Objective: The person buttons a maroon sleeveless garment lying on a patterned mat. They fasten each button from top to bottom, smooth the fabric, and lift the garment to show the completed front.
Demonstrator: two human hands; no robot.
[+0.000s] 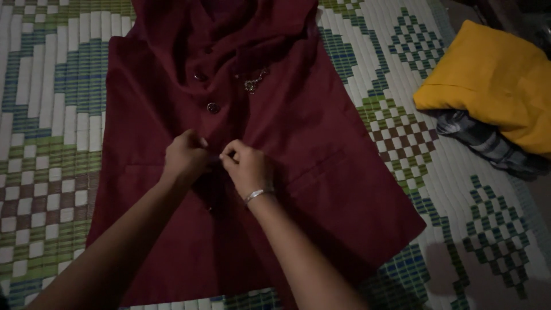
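Both hands, left hand (185, 156) and right hand (248, 166), pinch the maroon vest (321, 149) placket, fingers narrow on the cloth. Beyond the fingers two buttons (212, 107) look fastened; nearer ones seemingly remain.

Both forearms bare, no sleeves in view, left hand (185, 156) w/o any jewellery, right hand (248, 166) w/ thin silver-coloured metal bangle (257, 194) round wrist, just below the maroon garment's (321, 143) button line.

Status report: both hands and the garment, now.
Left hand and right hand pinched together on the maroon vest at its front placket, fingertips touching. Vest flat on the woven mat. Yellow folded cloth lies apart, nothing in the way.
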